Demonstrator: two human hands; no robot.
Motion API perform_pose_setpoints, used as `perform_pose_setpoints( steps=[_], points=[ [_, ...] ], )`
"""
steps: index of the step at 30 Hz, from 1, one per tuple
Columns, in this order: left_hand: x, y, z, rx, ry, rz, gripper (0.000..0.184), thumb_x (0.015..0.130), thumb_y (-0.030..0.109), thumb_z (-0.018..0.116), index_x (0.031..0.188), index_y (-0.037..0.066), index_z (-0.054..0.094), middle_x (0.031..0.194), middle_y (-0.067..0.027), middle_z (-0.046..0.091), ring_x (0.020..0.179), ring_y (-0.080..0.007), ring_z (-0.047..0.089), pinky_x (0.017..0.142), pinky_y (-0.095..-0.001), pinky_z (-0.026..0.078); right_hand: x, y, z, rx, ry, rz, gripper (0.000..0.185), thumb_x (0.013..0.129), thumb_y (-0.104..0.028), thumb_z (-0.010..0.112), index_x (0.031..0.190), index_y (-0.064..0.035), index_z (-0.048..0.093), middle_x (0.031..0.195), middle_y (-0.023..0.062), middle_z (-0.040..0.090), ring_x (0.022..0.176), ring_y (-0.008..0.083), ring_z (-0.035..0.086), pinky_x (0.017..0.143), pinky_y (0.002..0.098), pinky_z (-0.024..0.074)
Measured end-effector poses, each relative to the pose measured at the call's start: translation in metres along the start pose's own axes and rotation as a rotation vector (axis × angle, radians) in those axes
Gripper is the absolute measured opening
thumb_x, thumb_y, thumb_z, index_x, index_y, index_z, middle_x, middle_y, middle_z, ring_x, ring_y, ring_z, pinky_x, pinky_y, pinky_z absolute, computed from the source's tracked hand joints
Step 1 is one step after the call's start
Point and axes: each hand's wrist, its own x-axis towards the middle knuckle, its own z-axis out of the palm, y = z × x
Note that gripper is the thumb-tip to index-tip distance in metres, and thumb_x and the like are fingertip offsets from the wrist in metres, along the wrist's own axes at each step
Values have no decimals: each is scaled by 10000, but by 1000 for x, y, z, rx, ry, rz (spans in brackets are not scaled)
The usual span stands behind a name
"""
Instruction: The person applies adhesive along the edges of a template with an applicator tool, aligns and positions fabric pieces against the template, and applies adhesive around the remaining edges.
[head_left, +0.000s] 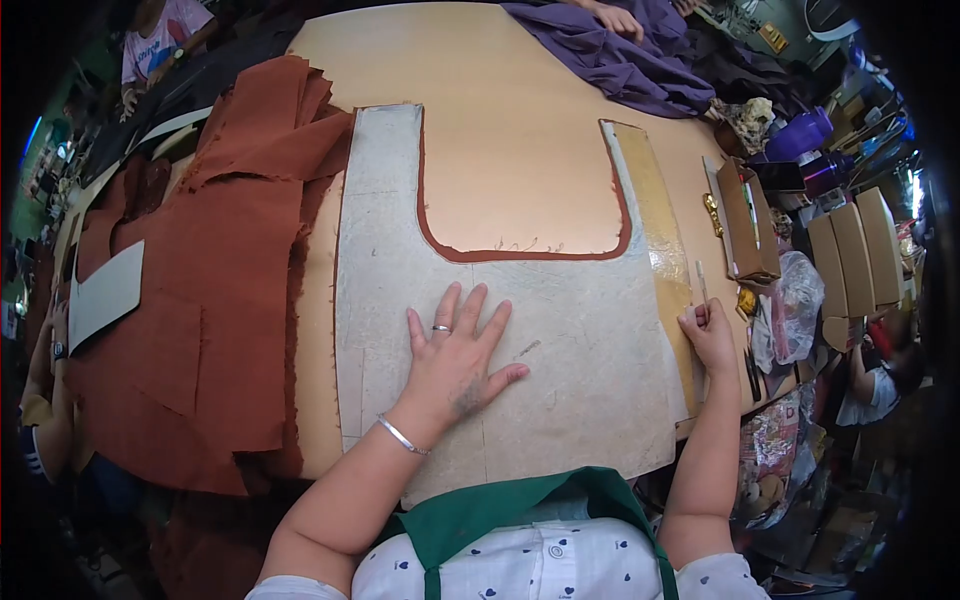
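Observation:
A large grey-white pattern piece (560, 370) with a deep U-shaped cutout lies flat before me. Rust-red cloth (520, 256) shows from beneath it as a narrow band along the cutout. My left hand (455, 350) is spread open and presses on the middle of the pattern piece. Beyond the pattern's right edge, over a yellowish strip (665, 230), my right hand (710, 335) is closed in a pinch. A slim, pale pen (702, 282) points up from its fingers; the fingers hide its lower end.
Stacked rust-red fabric (190, 310) covers the left side, with a small white pattern piece (108, 295) on top. Purple cloth (620, 55) lies at the far edge near another person's hand (615, 20). An open cardboard box (745, 225) and a plastic bag (797, 305) sit at right.

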Motion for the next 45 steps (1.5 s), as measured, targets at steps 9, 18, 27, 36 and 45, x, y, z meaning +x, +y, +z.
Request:
perform_pose_setpoints(
  steps=[9, 18, 27, 36, 45],
  points=[
    [0, -4, 8, 26, 26, 1, 681, 769, 597, 491, 1308, 189, 408, 1389, -115, 264, 1301, -338, 187, 925, -687, 194, 0, 3, 3, -50, 49, -28, 280, 726, -102, 706, 783, -8, 449, 678, 22, 467, 614, 108, 426, 552, 253, 403],
    [2, -5, 8, 15, -9, -26, 699, 758, 615, 479, 1321, 212, 388, 1428, -90, 217, 1331, -373, 95, 900, -730, 165, 5, -85, 45, 289, 145, -112, 163, 850, -155, 558, 820, 0, 518, 751, 35, 522, 675, 125, 486, 630, 255, 427],
    [5, -3, 3, 16, -75, -54, 709, 744, 627, 473, 1329, 240, 371, 1434, -80, 213, 1330, -379, 98, 899, -732, 164, -4, -209, 186, 861, -424, -260, 223, 931, -285, 466, 892, -66, 482, 737, 7, 524, 641, 63, 528, 587, 185, 447],
    [10, -1, 1, 27, -100, -87, 711, 721, 625, 497, 1320, 260, 382, 1427, -78, 217, 1322, -379, 104, 890, -737, 169, -13, -210, 193, 665, -361, -477, 169, 851, -154, 594, 863, -23, 488, 738, 63, 575, 652, 133, 567, 595, 268, 465],
    [9, -1, 6, 8, -46, -81, 672, 749, 624, 477, 1309, 261, 392, 1414, -72, 238, 1319, -372, 103, 888, -739, 172, 9, -182, 140, 228, -254, -505, 161, 816, -152, 602, 803, -15, 520, 725, 129, 571, 688, 265, 566, 654, 350, 448]
  ],
)
